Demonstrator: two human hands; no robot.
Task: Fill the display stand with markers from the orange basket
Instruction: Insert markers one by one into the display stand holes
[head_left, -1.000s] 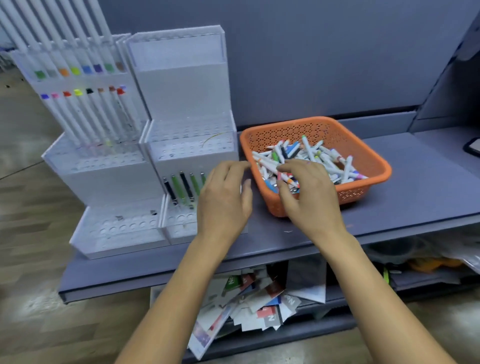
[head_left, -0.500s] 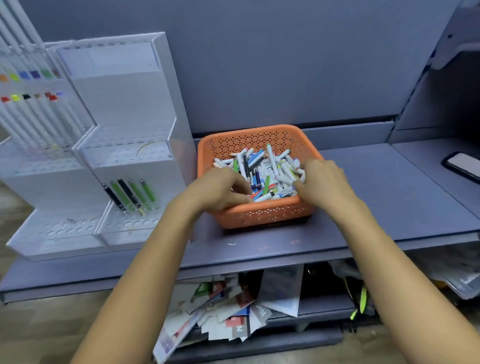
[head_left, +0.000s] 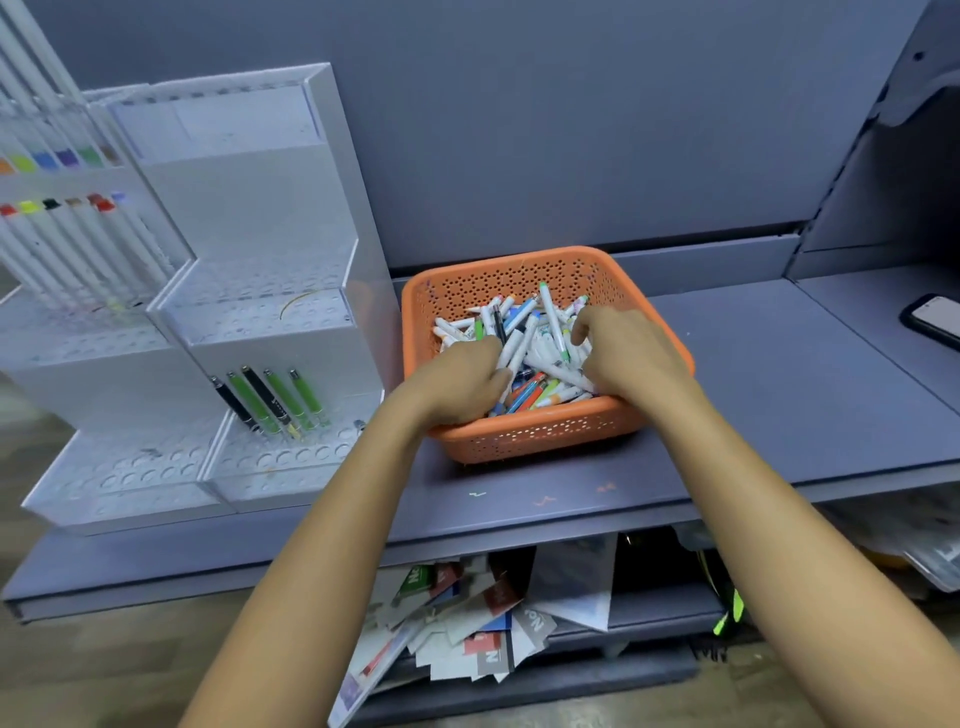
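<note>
White "No" on a green card (head_left: 415, 578), "No" on a grey card (head_left: 535, 621), print on markers (head_left: 551, 325) too small to read

Orange all over, pierced with rows of small holes: square plastic basket (head_left: 545, 434). Mostly white, capped green, blue, orange, black: heap of slim markers (head_left: 551, 325). Translucent white: stepped plastic display stand (head_left: 270, 218); three green, two black slotted pens (head_left: 270, 402). Slate grey: flat shelf (head_left: 779, 395).

Left hand (head_left: 462, 384) and right hand (head_left: 634, 353) are bare, below slender bare forearms (head_left: 322, 561).
</note>
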